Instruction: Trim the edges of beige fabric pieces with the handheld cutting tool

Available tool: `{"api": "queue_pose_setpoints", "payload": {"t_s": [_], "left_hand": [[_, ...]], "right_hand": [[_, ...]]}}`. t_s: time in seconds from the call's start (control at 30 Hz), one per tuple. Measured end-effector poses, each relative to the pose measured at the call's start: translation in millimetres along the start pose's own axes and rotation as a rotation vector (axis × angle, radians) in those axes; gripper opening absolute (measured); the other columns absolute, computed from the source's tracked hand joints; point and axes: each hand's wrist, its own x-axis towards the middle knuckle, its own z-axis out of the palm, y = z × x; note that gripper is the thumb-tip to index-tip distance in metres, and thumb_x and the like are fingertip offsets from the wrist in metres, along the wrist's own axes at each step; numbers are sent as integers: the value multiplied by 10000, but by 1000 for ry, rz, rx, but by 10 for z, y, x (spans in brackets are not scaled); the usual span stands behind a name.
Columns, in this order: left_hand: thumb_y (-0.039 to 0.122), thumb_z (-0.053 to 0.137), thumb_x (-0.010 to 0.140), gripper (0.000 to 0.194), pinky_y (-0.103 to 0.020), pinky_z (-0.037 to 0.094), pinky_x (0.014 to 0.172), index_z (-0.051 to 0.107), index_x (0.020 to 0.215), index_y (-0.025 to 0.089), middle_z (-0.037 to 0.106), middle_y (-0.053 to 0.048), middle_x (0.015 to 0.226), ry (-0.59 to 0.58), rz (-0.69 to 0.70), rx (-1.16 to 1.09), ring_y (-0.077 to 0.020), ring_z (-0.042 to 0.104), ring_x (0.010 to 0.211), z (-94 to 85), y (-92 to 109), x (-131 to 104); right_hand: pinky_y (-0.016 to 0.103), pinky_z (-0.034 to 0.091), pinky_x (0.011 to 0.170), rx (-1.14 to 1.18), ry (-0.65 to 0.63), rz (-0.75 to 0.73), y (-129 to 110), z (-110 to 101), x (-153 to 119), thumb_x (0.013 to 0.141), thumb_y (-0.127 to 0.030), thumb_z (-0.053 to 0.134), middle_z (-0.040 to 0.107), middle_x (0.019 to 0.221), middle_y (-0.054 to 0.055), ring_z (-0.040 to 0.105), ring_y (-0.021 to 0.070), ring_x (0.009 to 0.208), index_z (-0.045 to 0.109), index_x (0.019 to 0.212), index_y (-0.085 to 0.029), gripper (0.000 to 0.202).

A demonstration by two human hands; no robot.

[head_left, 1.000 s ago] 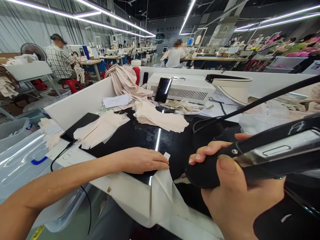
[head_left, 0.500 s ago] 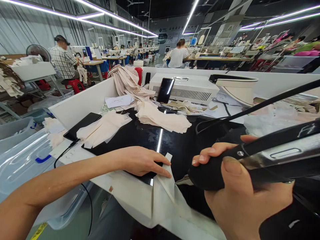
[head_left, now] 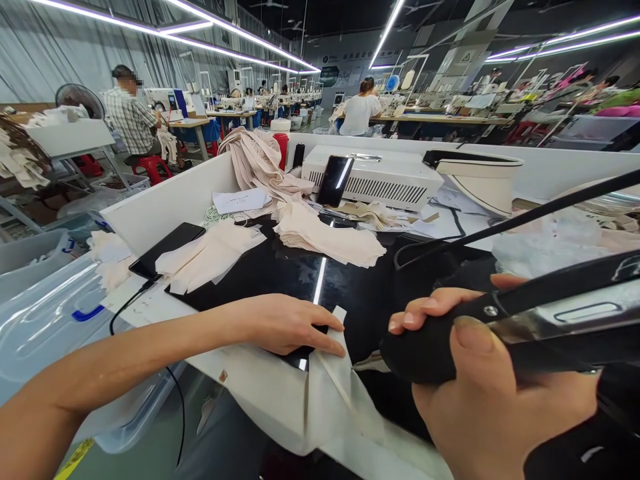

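Observation:
My left hand (head_left: 295,325) lies with its fingers spread over a pale fabric piece (head_left: 345,393), pressing its upper end against the glossy black work surface (head_left: 280,280). The fabric drapes over the front edge toward my body. At the right, my right hand (head_left: 480,380) is wrapped round the black and silver handle of a tool (head_left: 555,320). The handle's rounded black end is right of the fabric. Beyond my hands sit a stack of beige pieces (head_left: 327,235) and another beige pile (head_left: 210,253).
A black tablet (head_left: 167,248) rests at the left edge. A phone (head_left: 335,181) leans against a white box (head_left: 373,175). A black cable (head_left: 540,208) crosses the right side. Blue-lidded clear bins (head_left: 45,333) stand at the left. People sit at sewing machines beyond.
The view has shifted slightly, so the scene sits a little farther right. My right hand and the tool have moved slightly right; my left hand stays on the fabric.

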Motion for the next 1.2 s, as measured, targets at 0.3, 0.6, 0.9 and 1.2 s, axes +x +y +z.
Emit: {"api": "queue_pose_setpoints", "payload": {"t_s": [0.3,0.6,0.9,1.2], "left_hand": [[-11,648,1166,662,-341,682,1298,835,1701,331,736,-128,1811,-94,-12,60,-291,803,1587,-115,87,48],[8,615,1199,641,-378,680,1315,832,1712,326,716,-151,1835,-104,-8,87,-317,794,1600,-100,111,49],[-29,604,1164,689,-388,698,1294,823,1732,295,718,-177,1826,-72,12,66,-342,786,1616,-61,118,22],[-30,579,1164,689,-381,701,1278,829,1723,286,725,-187,1814,-62,25,84,-336,801,1587,-60,138,56]], "right_hand": [[414,680,554,5,-26,15,2,-38,-32,760,-403,1079,750,793,-97,707,233,576,785,1211,-344,542],[396,647,529,24,11,63,-68,57,6,695,-328,1013,765,752,-103,686,232,560,787,1152,-352,511],[382,622,516,15,30,32,-41,131,38,699,-342,955,741,744,-123,671,210,535,750,1125,-361,473],[354,620,495,-1,-3,-34,-23,141,75,748,-289,998,759,747,-98,687,210,529,735,1106,-340,447]]}}
